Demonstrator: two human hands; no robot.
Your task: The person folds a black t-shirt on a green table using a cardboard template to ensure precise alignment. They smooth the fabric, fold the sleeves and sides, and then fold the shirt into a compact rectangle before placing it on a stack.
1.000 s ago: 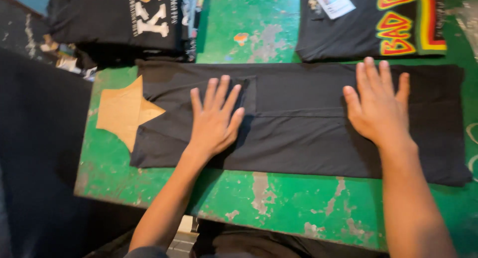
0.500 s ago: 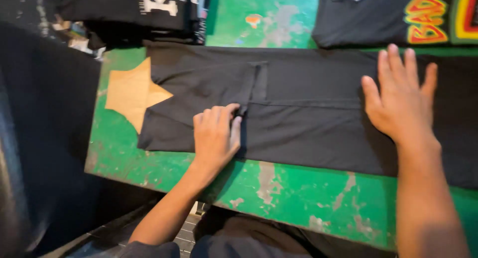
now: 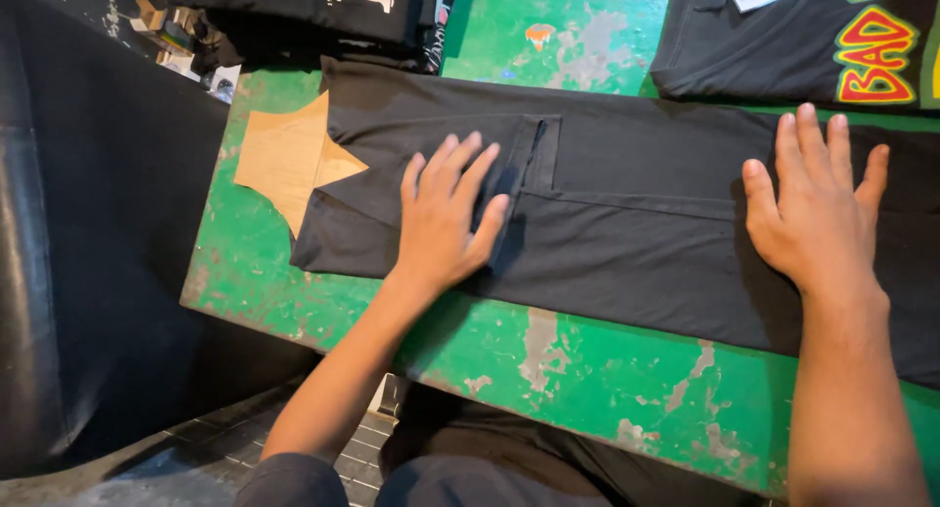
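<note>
Head view: both hands' fingers (image 3: 460, 169) spread flat, pressing the black folded shirt (image 3: 627, 233).

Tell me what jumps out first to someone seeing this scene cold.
Two bare hands pressed flat on a long black shirt that lies folded lengthwise across a worn green table: the left hand near the sleeve fold, the right hand toward the far end. A tan cardboard piece pokes out from the shirt's left end. At the top right lies another black shirt with a bright red and yellow print.
</note>
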